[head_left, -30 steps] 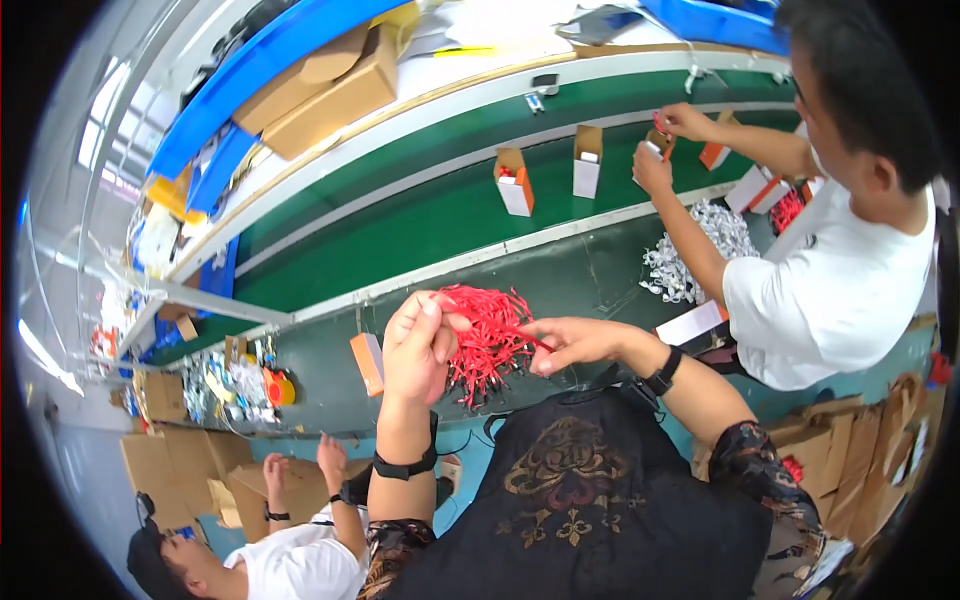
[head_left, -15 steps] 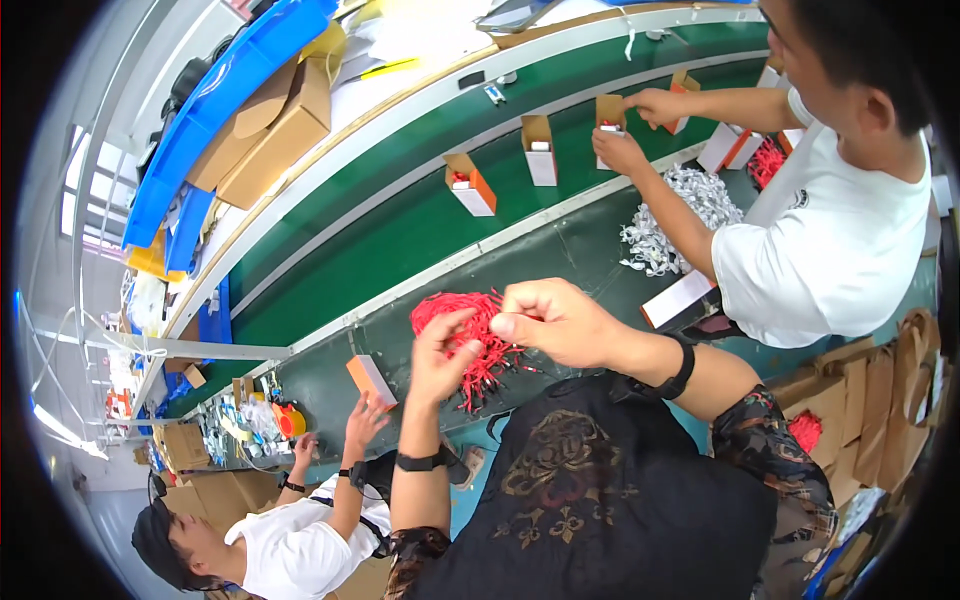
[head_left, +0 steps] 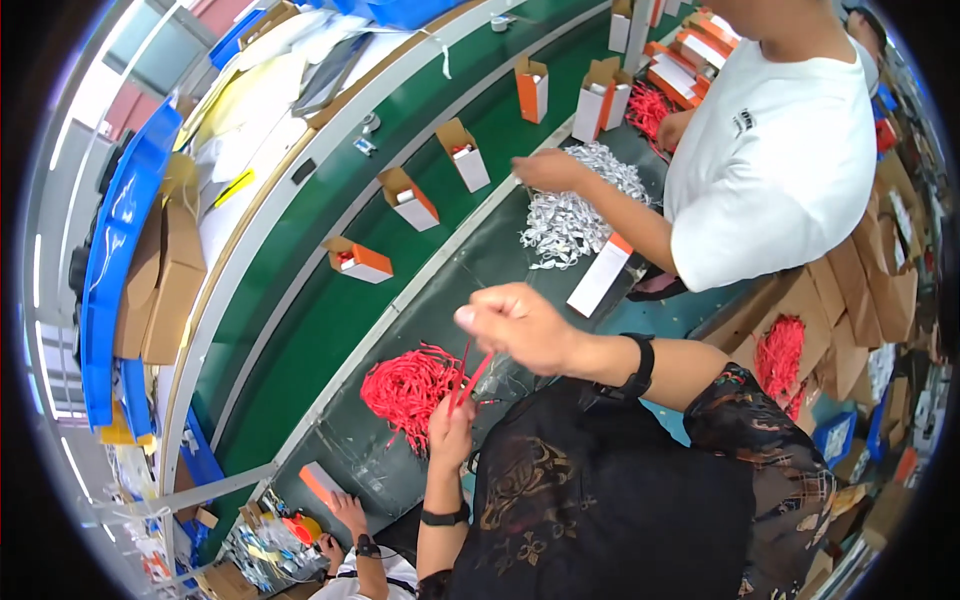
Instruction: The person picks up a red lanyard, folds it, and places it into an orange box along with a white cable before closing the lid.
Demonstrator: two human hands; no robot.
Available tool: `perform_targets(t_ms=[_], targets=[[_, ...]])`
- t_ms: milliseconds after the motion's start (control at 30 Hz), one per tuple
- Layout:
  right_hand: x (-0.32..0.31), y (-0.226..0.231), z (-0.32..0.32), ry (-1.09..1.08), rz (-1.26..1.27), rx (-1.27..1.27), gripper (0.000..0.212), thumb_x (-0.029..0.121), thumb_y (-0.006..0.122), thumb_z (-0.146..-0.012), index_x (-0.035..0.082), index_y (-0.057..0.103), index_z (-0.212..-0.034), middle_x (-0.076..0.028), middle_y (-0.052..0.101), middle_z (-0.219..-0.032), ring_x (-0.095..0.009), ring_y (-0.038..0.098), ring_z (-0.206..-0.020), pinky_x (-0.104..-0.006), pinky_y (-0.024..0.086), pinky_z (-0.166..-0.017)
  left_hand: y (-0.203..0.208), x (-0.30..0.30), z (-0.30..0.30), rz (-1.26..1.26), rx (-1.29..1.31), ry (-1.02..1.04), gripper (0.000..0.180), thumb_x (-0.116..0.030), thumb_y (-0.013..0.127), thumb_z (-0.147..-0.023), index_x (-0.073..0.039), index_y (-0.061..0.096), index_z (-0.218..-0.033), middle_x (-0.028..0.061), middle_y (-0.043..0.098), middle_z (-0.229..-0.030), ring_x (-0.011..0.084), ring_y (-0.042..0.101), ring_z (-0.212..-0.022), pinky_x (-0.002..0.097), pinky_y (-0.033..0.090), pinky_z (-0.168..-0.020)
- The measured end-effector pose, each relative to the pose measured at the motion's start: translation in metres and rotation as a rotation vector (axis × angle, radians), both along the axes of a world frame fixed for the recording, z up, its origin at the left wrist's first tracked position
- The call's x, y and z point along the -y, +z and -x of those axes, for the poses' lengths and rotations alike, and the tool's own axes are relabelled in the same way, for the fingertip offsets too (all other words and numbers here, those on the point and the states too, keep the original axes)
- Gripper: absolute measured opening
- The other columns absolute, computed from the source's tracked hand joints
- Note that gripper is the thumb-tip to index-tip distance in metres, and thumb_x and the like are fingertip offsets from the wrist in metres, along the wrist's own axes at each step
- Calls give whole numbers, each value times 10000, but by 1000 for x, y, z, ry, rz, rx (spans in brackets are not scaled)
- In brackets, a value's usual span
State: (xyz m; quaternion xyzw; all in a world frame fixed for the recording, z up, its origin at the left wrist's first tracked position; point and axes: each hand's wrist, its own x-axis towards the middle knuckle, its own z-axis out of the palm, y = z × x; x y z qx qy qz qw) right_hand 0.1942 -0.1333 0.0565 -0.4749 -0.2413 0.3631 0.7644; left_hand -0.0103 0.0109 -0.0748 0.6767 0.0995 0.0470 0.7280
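My right hand [head_left: 515, 325] is raised above the workbench and pinches the upper end of a thin red strip [head_left: 472, 372]. My left hand [head_left: 452, 432] sits below it and holds the strip's lower end. A pile of red strips [head_left: 408, 385] lies on the dark bench just left of my left hand.
A green conveyor belt [head_left: 330, 300] carries several open orange-and-white boxes [head_left: 357, 260]. A person in a white shirt [head_left: 770, 150] works at the right beside a heap of white strips [head_left: 575, 205]. Another person's hands [head_left: 345, 515] hold a box at the bottom left. Cardboard boxes [head_left: 165, 280] stand beyond the belt.
My right hand has lifted up and away from the red pile, drawing one strip out. My left hand dropped lower. The view swung left along the belt.
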Motion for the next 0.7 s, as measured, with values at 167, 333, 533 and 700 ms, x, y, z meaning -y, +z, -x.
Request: perform_targets(t_ms=[167,333,533,700], targets=[[33,-110,-28,129,654,478,292,279,638,-956,30,678,-810,-44,664,-771,-99,596,-713,-294,471,-630,18,1,25,449,140,245,429,-472,510,-1002,-102,451,-791,-42,342,-653,106,319,-577,287,277,-605],[32,-235,-67,110,823,537,264,275,731,-841,72,712,-1008,-117,719,-947,-227,692,-869,-340,538,-765,36,8,13,-155,-215,512,281,-259,491,-1029,-54,556,-847,-38,462,-667,58,387,-602,237,302,-548],[21,-301,-134,55,1408,1070,212,90,567,-830,54,720,-972,-208,691,-1022,-354,691,-952,-466,570,-773,65,6,-1,-532,-281,599,253,-160,545,-993,14,622,-827,-9,530,-660,47,445,-621,243,364,-554],[26,-304,-131,-29,1397,1080,220,94,553,-855,35,689,-1018,-199,575,-1172,-367,619,-1040,-469,542,-833,79,3,0,-430,-238,660,283,-238,523,-1026,-24,608,-861,-38,513,-685,40,440,-628,206,339,-578]])
